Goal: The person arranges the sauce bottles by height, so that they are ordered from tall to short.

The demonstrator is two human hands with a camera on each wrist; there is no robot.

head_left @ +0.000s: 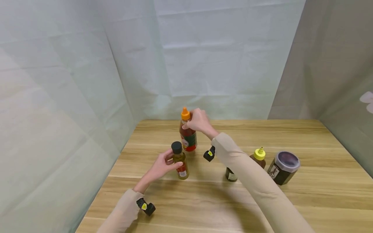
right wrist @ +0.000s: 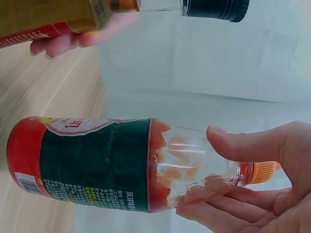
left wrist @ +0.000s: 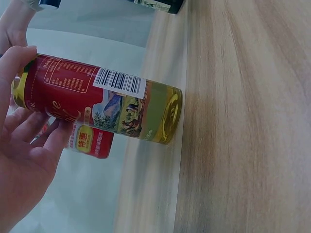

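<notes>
The left hand (head_left: 160,166) grips a black-capped bottle (head_left: 181,161) while the right hand (head_left: 200,121) holds an orange-capped bottle (head_left: 188,137) near its cap, just beyond, both toward the left of the wooden table (head_left: 201,202), with a yellow-capped bottle (head_left: 259,154) and a dark jar (head_left: 283,171) farther right.

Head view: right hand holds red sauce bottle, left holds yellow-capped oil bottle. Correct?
One slip: the oil bottle in the left hand has a black cap, not yellow, as the head view shows. The right hand does hold the red sauce bottle.
</notes>
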